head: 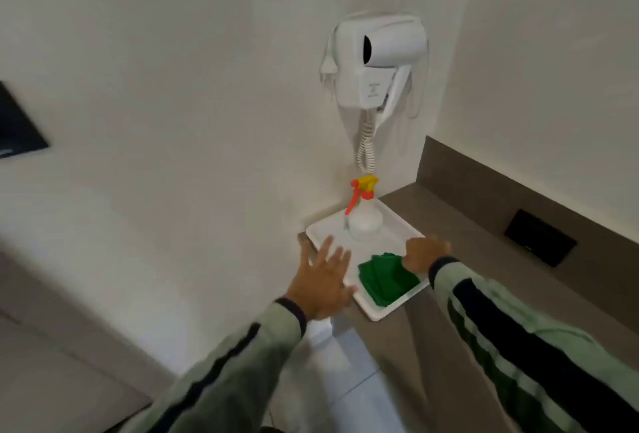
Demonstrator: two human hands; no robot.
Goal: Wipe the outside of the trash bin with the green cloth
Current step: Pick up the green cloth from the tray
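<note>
The right hand (424,252) is curled at the far edge of the green cloth (386,278), touching it; a firm hold cannot be told. The left hand (323,280) is spread flat, empty, over the white tray's (377,311) near-left edge. The cloth lies on the tray's near end, a spray bottle (363,214) at its far end.

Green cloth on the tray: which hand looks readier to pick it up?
Probably the right hand: it is curled at the far edge of the cloth, seemingly touching it. The left hand is spread open beside it, over the tray's left edge.
</note>
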